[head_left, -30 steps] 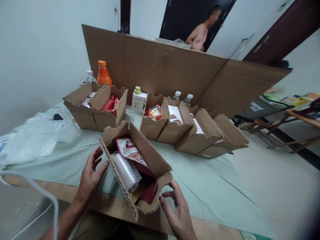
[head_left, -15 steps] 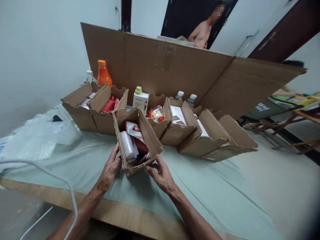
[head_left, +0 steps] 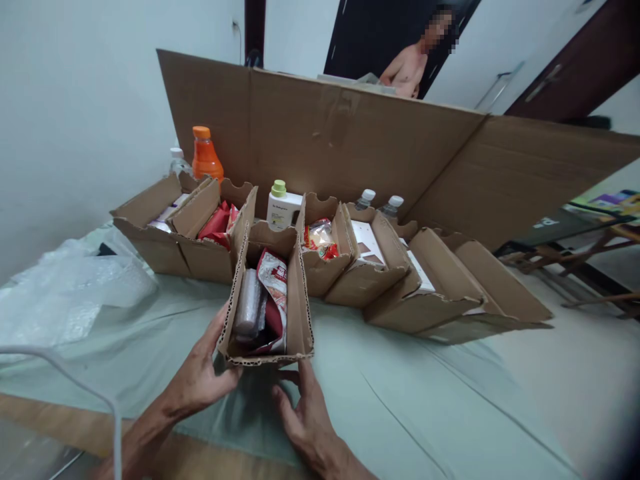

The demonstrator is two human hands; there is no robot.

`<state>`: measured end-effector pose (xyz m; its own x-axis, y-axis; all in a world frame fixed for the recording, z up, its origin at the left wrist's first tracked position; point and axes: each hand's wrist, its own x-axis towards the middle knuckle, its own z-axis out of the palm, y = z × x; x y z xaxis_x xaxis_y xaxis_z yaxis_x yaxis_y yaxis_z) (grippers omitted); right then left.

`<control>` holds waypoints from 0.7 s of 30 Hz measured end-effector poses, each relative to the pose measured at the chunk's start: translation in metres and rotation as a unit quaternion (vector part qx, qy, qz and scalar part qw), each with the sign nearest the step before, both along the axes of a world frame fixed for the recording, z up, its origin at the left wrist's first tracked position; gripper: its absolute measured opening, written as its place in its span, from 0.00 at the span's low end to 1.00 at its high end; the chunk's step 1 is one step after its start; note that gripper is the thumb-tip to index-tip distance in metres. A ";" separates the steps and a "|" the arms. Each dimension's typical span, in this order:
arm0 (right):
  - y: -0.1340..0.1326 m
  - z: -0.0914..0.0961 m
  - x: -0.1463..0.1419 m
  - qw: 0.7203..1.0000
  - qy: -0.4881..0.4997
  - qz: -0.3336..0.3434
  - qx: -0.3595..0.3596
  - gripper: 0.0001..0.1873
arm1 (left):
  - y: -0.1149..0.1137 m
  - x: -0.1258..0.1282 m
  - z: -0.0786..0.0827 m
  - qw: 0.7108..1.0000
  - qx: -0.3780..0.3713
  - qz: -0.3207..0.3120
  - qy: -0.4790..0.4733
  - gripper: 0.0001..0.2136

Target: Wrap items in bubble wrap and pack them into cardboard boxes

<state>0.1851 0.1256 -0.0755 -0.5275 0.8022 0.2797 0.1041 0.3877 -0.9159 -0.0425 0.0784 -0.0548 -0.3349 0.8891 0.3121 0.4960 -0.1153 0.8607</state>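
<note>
An open brown cardboard box stands near me on the pale green table cover. Inside it lie a roll wrapped in clear plastic and a red and white snack packet. My left hand grips the box's near left corner, thumb up along its side. My right hand is under the box's near edge, fingers curled against it. The box now points straight away from me, its far end between two boxes of the row behind.
Behind stands a row of open boxes with red packets, snacks and white cards. An orange bottle, a white bottle and a tall cardboard sheet are further back. Clear plastic wrap lies left. A person stands behind.
Both hands took hold of the box and pushed it away from me, turning it from slanted to straight, until its far end reached the row of boxes.
</note>
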 end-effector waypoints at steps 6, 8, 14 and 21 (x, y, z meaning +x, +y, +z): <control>0.033 -0.008 -0.015 0.999 0.028 0.004 -0.025 0.38 | 0.022 -0.015 0.002 0.997 -0.058 0.016 -0.050 0.19; 0.046 -0.009 -0.017 0.999 0.036 -0.009 -0.037 0.38 | 0.027 -0.013 0.006 0.994 -0.060 0.075 -0.049 0.19; 0.054 -0.029 -0.008 0.998 -0.040 -0.036 -0.013 0.35 | 0.018 0.005 0.021 0.971 -0.098 0.182 -0.122 0.36; 0.045 -0.041 -0.009 0.997 -0.059 -0.031 0.039 0.37 | 0.055 0.015 0.031 0.942 -0.010 0.151 -0.299 0.44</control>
